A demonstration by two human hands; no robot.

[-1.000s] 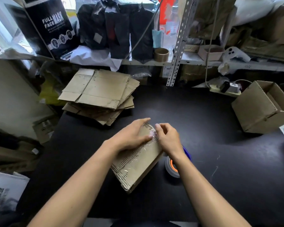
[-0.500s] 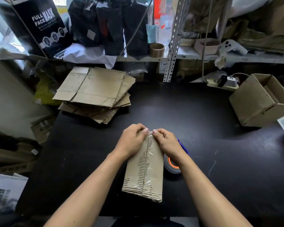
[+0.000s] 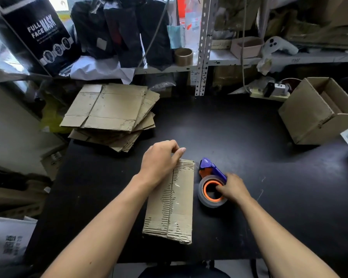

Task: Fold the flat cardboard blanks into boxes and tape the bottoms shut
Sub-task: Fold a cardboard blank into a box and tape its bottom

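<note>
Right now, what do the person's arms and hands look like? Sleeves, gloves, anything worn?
Both forearms are bare as far up as the head view shows: no sleeve edge in view. The left hand and right hand have no gloves. No watch, band or ring shows on either wrist or on the visible fingers. No markings or tape show on either arm.

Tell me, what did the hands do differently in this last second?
The right hand left the folded brown cardboard box and moved right to grip the grey tape roll in its purple and orange dispenser. The box was turned to lie lengthwise toward the person. The left hand stays pressing on the box's far end. The stack of flat cardboard blanks is unchanged.
</note>
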